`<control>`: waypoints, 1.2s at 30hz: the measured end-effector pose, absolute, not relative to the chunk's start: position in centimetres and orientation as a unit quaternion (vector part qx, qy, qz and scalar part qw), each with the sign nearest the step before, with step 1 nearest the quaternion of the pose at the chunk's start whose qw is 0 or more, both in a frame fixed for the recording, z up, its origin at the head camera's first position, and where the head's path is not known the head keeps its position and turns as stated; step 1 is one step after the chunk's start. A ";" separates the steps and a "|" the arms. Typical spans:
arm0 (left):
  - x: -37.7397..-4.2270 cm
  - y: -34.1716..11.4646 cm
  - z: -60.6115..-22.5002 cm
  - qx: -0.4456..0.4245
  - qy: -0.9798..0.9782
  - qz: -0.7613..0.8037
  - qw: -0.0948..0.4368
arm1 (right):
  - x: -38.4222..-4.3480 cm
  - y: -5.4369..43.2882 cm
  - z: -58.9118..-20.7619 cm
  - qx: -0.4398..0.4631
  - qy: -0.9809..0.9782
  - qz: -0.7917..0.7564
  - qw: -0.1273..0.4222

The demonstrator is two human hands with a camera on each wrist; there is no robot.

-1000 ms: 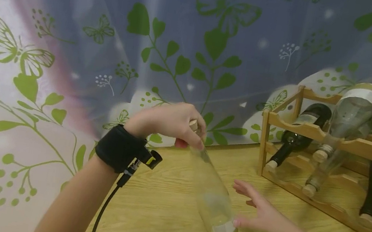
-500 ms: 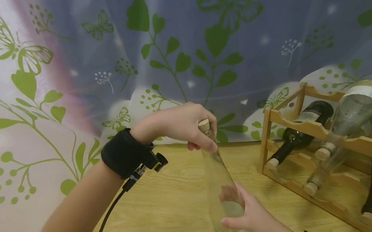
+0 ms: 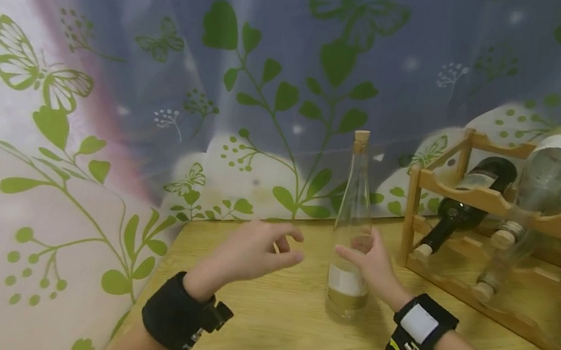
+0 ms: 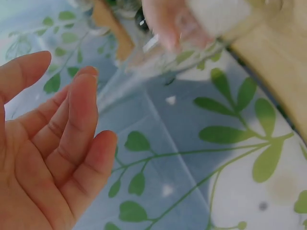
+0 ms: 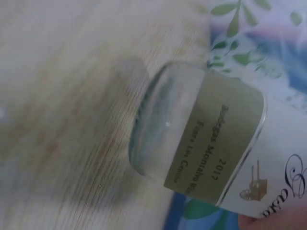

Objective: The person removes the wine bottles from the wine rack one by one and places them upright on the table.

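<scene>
A clear glass wine bottle [image 3: 354, 211] with a cork in its neck stands upright near the middle of the head view. My right hand [image 3: 373, 263] grips its body, thumb on the near side and fingers behind the glass. The right wrist view shows the bottle's base and its white and olive label [image 5: 216, 139], dated 2017, with a fingertip at the bottom edge. Whether the base touches the table cannot be told. My left hand [image 3: 254, 253] is apart from the bottle on its left, fingers loosely bent and holding nothing; the left wrist view shows its palm.
At the right a wooden wine rack [image 3: 481, 194] holds several corked bottles, necks pointing down toward me, among them a dark bottle [image 3: 466, 198] and a clear bottle [image 3: 557, 170]. Behind the wooden table [image 3: 277, 333] hangs a patterned curtain [image 3: 274, 76] with leaves and butterflies.
The right hand has come to the bottle and taken hold of its body. The left hand has let go of the neck and drawn down and left. The bottle has gone from tilted to upright.
</scene>
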State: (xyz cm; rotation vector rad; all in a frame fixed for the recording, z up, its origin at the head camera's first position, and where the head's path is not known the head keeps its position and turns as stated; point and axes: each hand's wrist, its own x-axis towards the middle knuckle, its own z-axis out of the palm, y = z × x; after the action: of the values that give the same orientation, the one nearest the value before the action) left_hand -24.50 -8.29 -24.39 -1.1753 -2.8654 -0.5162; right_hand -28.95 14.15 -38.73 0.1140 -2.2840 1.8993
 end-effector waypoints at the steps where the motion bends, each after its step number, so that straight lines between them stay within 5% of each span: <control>1: -24.2 -8.3 -24.8 -0.381 -0.912 -0.155 0.005 | -29.6 14.1 -38.8 0.024 -0.768 0.634 0.089; 11: -23.7 -8.4 -25.5 -0.408 -0.902 -0.133 0.046 | -33.5 14.3 -39.7 -0.027 -0.787 0.601 0.137; 19: -24.1 -8.2 -26.0 -0.419 -0.899 -0.119 0.051 | -34.5 15.4 -39.0 -0.020 -0.797 0.591 0.122; 36: -23.9 -7.8 -26.0 -0.421 -0.896 -0.125 0.057 | -31.9 15.2 -37.9 -0.058 -0.817 0.565 0.100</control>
State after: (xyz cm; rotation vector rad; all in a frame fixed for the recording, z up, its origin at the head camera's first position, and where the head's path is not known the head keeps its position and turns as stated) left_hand -23.89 -7.82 -26.03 -1.2782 -2.7190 -0.3788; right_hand -31.90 15.19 -37.90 -0.1715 -2.4142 1.6708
